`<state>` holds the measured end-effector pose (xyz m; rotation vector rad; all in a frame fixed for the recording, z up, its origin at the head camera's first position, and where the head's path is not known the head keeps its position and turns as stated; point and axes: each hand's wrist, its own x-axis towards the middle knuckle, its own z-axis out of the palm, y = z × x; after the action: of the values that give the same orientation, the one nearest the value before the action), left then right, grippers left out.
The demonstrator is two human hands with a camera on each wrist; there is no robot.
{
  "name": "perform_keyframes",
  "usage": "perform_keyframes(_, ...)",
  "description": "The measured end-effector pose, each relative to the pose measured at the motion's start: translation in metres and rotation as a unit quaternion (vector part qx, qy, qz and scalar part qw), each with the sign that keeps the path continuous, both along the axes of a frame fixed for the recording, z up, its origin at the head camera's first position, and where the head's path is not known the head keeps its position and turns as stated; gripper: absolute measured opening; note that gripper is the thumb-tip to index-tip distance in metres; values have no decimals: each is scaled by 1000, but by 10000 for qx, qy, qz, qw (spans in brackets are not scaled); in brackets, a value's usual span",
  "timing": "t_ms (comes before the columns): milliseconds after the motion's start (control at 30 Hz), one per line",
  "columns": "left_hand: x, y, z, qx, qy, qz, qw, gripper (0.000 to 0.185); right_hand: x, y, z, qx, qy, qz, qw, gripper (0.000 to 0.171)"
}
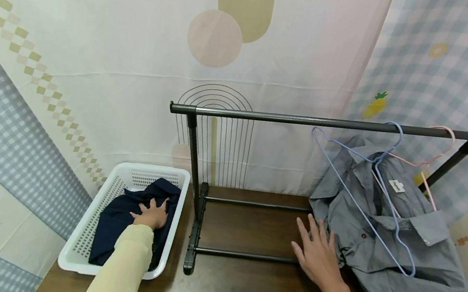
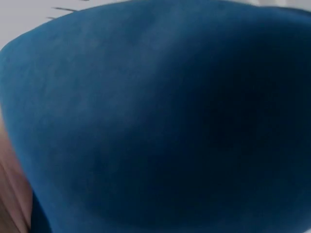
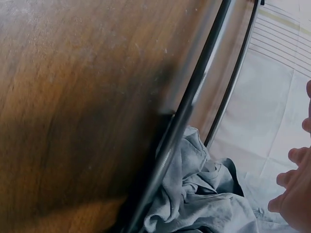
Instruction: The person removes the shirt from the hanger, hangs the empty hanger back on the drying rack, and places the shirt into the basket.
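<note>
On table (image 1: 240, 291) at L, white basket (image 1: 81, 239) holds navy garment (image 1: 115, 224); left hand (image 1: 151, 214) sits on it, fingers curled into the cloth, gripping. L wrist cam shows just blue fabric (image 2: 160, 121) close up. Right hand (image 1: 318, 256) w/ fingers spread & straight lies by grey shirt (image 1: 403, 254), fingertips at its edge, holding nothing. Shirt is on blue hanger (image 1: 367, 185), slumped on table under black rack rail (image 1: 331, 122). Pink hanger (image 1: 436, 159) hangs nr rail's R end.
</note>
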<state>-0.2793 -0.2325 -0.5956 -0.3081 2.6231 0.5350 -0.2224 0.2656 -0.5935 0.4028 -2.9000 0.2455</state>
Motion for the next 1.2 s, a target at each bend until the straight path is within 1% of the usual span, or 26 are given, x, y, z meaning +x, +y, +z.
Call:
perform_keyframes(33, 0, 1, 0, 5, -2, 18, 10000, 57, 0, 0, -1, 3, -30, -44, 10000, 72)
perform_keyframes(100, -1, 1, -5, 61, -8, 45, 10000, 57, 0, -1, -4, 34, -93, -110, 9999, 73)
perform_keyframes(267, 2, 1, -6, 212, -132, 134, 9996, 60, 0, -3, -12, -69, -140, -93, 9998, 74)
perform_keyframes(333, 5, 3, -2, 257, -184, 151, 9994, 60, 0, -3, -14, -145, -119, -74, 9998, 73)
perform_keyframes(433, 4, 1, -3, 268, -163, 106, 9995, 61, 1, -4, -13, -172, -137, -67, 9997, 73)
perform_keyframes(533, 3, 0, -1, 182, -41, 16, 9998, 61, 2, -5, -11, -208, -229, -42, 9995, 73)
perform_keyframes(600, 2, -1, 4, 126, 82, -55, 9999, 63, 2, -6, -9, -242, -287, -30, 9993, 73)
perform_keyframes(667, 2, -3, 9, 70, 262, -132, 9995, 65, 3, -6, -6, -232, -339, -27, 9992, 74)
perform_keyframes(700, 2, -4, 12, 54, 412, -180, 9990, 66, 3, -7, -5, -237, -356, -20, 9991, 74)
perform_keyframes(733, 2, -4, 16, 26, 586, -211, 9981, 67, 3, -7, -4, -252, -366, -25, 9990, 73)
perform_keyframes(800, 2, -6, 23, -16, 1079, -273, 9938, 68, 4, -7, -2, -261, -394, -32, 9989, 72)
perform_keyframes(833, 1, -5, 26, -40, 1425, -322, 9893, 67, 4, -8, -1, -252, -392, -22, 9989, 72)
perform_keyframes(900, 0, -5, 32, -88, 2087, -410, 9771, 68, 5, -8, 0, -255, -369, -8, 9990, 72)
perform_keyframes(967, -1, -3, 36, -109, 2588, -547, 9643, 70, 5, -8, 1, -258, -314, 2, 9992, 72)
perform_keyframes(1000, -2, -2, 37, -126, 2743, -654, 9593, 71, 6, -8, 1, -243, -282, 8, 9993, 73)
perform_keyframes(1033, -3, 0, 37, -155, 2814, -773, 9563, 72, 6, -8, 1, -224, -253, 12, 9994, 73)
perform_keyframes(1067, -4, 1, 37, -191, 2768, -887, 9566, 73, 6, -8, 1, -235, -248, 12, 9994, 73)
perform_keyframes(1133, -4, 4, 36, -270, 2582, -1143, 9589, 71, 6, -7, 1, -265, -256, 35, 9993, 72)
perform_keyframes(1200, -5, 6, 32, -332, 2346, -1311, 9626, 67, 6, -7, 1, -293, -290, 69, 9991, 71)
